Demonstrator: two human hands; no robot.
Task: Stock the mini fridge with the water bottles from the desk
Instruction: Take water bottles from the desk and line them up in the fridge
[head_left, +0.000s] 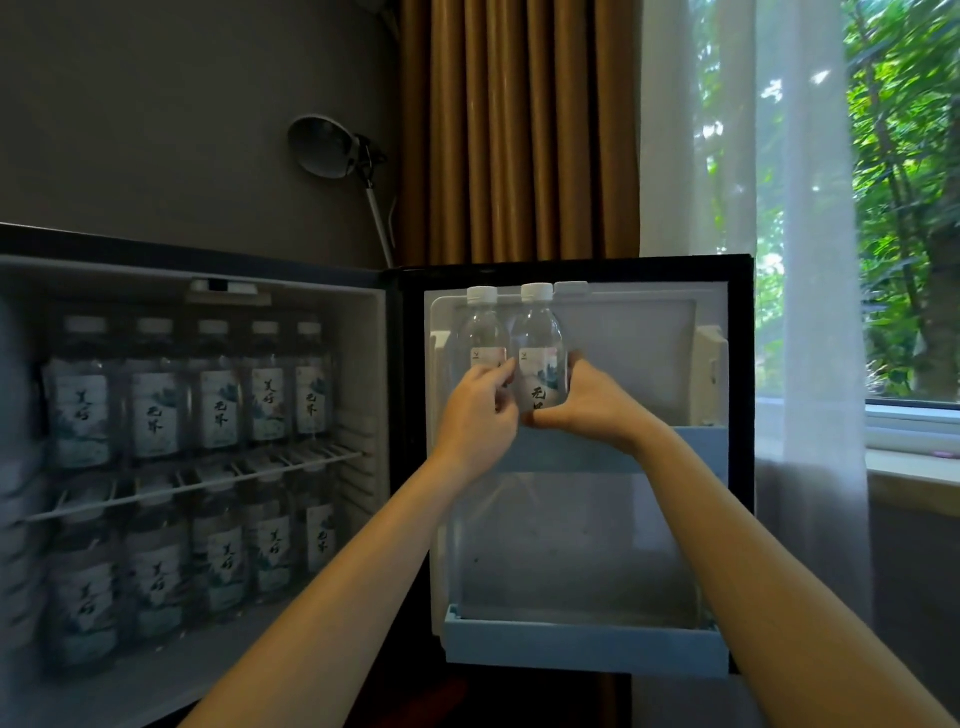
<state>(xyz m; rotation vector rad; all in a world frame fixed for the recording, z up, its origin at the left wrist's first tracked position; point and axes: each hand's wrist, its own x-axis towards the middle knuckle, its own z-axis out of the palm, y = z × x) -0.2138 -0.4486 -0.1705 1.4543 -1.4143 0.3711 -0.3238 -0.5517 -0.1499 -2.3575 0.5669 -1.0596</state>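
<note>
Left grip (480, 410) and right grip (589, 400) hold bottles (540, 338) upright, caps up.

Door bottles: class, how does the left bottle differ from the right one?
The left bottle sits nearer the stocked compartment; the right bottle sits further out. The left hand covers most of the left bottle's label; the right bottle's label shows characters beside the right hand. Both stand upright, clear, with white caps.
</note>
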